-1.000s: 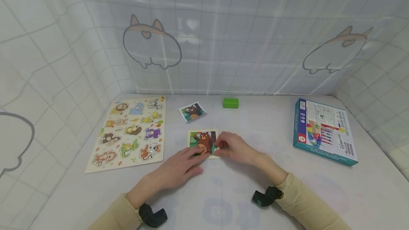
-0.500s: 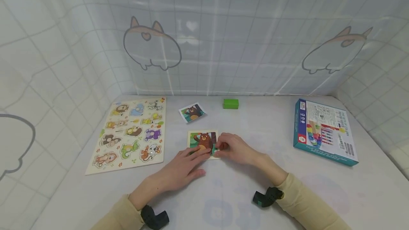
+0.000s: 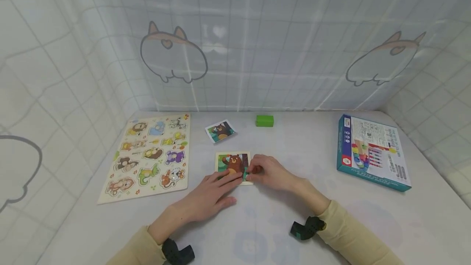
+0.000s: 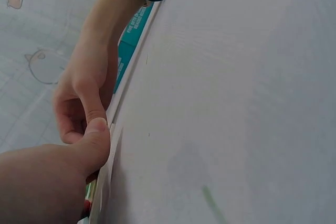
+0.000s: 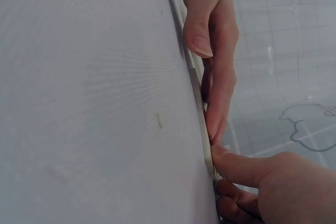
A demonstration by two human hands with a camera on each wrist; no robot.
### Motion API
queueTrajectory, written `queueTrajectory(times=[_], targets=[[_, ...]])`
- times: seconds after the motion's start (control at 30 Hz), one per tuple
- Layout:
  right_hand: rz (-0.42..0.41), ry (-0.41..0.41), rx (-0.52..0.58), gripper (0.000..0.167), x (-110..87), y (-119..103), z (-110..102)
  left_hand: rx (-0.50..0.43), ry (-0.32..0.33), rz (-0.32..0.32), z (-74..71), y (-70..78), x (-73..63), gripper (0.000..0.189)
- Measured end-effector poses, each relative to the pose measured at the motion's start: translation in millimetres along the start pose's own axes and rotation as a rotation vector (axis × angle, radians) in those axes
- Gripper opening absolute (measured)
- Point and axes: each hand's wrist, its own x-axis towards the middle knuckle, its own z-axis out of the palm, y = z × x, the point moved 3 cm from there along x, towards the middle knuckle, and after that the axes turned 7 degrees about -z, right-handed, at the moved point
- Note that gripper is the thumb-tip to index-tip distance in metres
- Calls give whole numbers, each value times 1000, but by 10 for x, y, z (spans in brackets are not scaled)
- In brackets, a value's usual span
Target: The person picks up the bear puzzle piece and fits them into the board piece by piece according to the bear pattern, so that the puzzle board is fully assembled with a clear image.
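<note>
A small square bear jigsaw puzzle point(image 3: 232, 162) in a pale frame lies on the table in the head view. My left hand point(image 3: 209, 197) rests on its lower part with the fingers extended, hiding that area. At the lower right corner, thumb and curled fingers of my right hand point(image 3: 271, 173) pinch a small greenish puzzle piece point(image 3: 247, 174), mostly covered by the fingertips. Seen from the right wrist, the right thumb lies right at the pale board edge point(image 5: 202, 124), close to the left fingertips. The left wrist view shows both thumbs near each other at the board's side.
Behind the puzzle lie a bear picture card point(image 3: 220, 131) and a green block point(image 3: 265, 121). An animal puzzle board point(image 3: 162, 189) occupies the left, and a teal-edged box point(image 3: 375, 152) the right. Patterned curtains point(image 3: 250, 52) enclose the table at the back and sides.
My left hand has shifted very slightly right over the puzzle, its fingers staying down. The right hand keeps its pinch at the lower right corner almost unmoved.
</note>
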Motion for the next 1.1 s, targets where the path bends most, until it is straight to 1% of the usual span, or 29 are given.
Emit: queueTrajectory(times=[0.17, 0.3, 0.4, 0.57, 0.77, 0.83, 1.0, 1.1], targets=[[10, 4, 7, 6, -15, -10, 25, -10, -9, -4, 14, -14, -6, 57], [-22, 24, 0, 5, -9, -18, 34, -12, -11, -3, 22, -36, -15, 57], [-42, 41, -9, 7, -4, -23, 30, -10, -9, 3, 21, -43, -18, 58], [-48, 44, -11, 11, 5, -3, 39, -3, -20, -7, 18, -50, -20, 59], [-61, 47, -5, 10, 12, 7, 52, -7, -29, -15, 20, -67, -33, 60], [-63, 46, -8, 9, 13, 8, 55, -27, -36, -20, 18, -74, -36, 60], [-60, 50, -19, 11, 10, 8, 49, -130, -48, -27, 12, -84, -36, 59], [-54, 48, -12, 12, 9, 2, 48, -164, -49, -21, 8, -84, -40, 59]])
